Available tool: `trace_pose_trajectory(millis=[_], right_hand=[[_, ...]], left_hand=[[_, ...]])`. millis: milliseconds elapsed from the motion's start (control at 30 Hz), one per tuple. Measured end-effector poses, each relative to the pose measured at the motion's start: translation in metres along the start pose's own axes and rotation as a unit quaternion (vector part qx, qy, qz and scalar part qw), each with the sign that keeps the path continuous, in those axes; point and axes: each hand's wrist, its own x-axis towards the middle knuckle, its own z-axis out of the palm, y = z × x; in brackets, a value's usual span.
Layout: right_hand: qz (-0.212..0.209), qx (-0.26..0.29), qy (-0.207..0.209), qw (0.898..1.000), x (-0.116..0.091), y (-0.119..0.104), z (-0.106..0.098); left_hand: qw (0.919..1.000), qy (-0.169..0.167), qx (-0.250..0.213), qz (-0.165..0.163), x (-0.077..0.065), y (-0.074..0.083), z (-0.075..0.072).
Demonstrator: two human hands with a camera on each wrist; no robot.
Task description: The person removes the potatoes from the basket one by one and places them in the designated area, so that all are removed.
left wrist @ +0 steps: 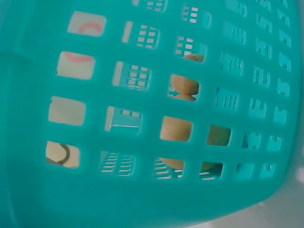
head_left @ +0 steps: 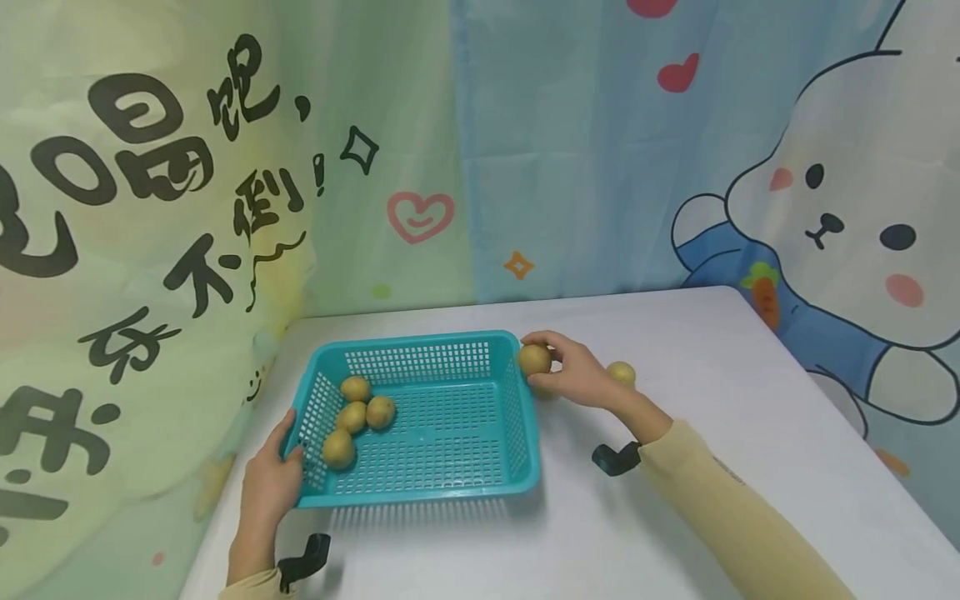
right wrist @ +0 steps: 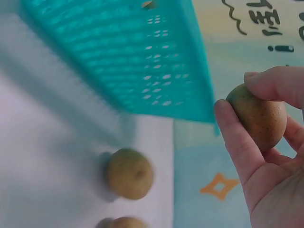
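A turquoise plastic basket with perforated walls has several yellow-brown potatoes in its left part. My left hand grips the basket's left side, thumb near the rim; the left wrist view shows the basket wall up close, with potatoes behind its holes. At the basket's right rim, my right hand pinches a potato between thumb and fingers. Below that hand, another potato lies on the table, and one more potato sits to the right, partly behind the hand.
The basket stands on a white table. A printed curtain hangs behind the table's far edge. A dark wrist mount sticks out by the right wrist, and a similar mount by the left wrist.
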Motion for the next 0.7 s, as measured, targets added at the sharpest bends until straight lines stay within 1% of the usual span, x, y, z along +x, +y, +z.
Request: trace_pose_trajectory(millis=[100, 233, 533, 700], right_hand=[[0.023, 0.007, 0.001, 1.000, -0.008, 0.011, 0.000], [0.036, 0.008, 0.000, 0.999, -0.018, 0.027, 0.003], [0.011, 0.033, 0.004, 0.999, -0.032, 0.058, 0.014], [0.012, 0.024, -0.004, 1.000, -0.040, 0.072, 0.019]], left_hand=[[1.0000, -0.007, -0.001, -0.002, 0.000, 0.000, -0.002], [0.9999, -0.013, -0.001, -0.003, 0.000, 0.001, -0.004], [1.0000, 0.000, 0.006, -0.007, -0.001, 0.002, -0.006], [0.9999, 0.007, 0.008, -0.005, -0.002, -0.001, -0.009]])
